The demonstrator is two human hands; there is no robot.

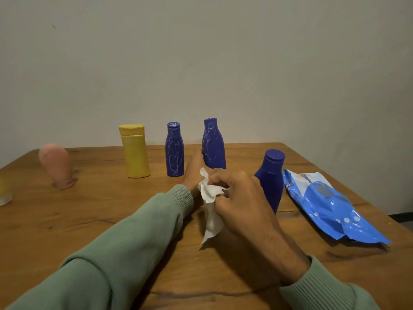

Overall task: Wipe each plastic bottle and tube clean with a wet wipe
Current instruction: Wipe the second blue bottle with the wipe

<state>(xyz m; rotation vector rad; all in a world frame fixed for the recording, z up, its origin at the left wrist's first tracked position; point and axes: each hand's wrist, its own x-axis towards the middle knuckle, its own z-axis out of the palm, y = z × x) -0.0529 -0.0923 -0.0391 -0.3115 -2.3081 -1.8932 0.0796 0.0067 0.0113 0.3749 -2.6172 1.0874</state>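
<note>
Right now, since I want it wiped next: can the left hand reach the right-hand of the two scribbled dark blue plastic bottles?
Probably yes: the left hand lies beside that scribbled dark blue plastic bottle, fingers at its lower side, nothing between them.

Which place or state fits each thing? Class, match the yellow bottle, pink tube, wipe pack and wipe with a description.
Things:
1. yellow bottle
2. pink tube
3. wipe pack
4. wipe

Descriptions:
A. lies flat, far right
B. stands on its cap, towards the left
C. held in the right hand
D. upright, next to a scribbled blue bottle

Pairs: 1-D, 2-B, 3-A, 4-C
</note>
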